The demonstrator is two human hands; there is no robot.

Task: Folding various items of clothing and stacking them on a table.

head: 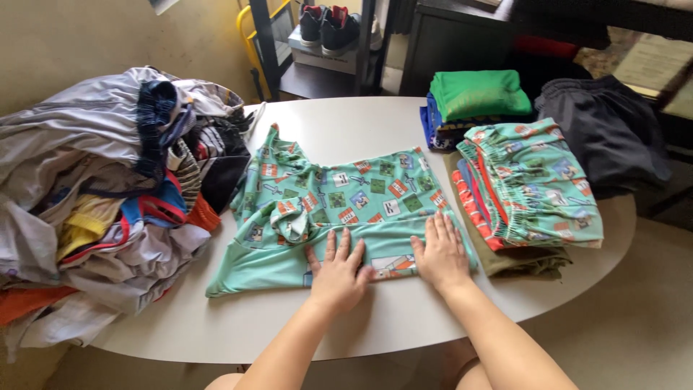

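A mint-green printed shirt (339, 198) lies spread on the white round table (404, 318), partly folded, its lower part turned up. My left hand (338, 271) presses flat on the shirt's near edge, fingers apart. Beside it, my right hand (440, 253) also lies flat on the shirt's right near corner. Neither hand grips anything.
A big heap of unfolded clothes (101, 195) fills the table's left side. At the right stands a stack of folded clothes topped by matching printed shorts (530, 180), with a green folded pile (480, 94) and a dark garment (610, 130) behind. A shelf with shoes (328, 25) stands beyond.
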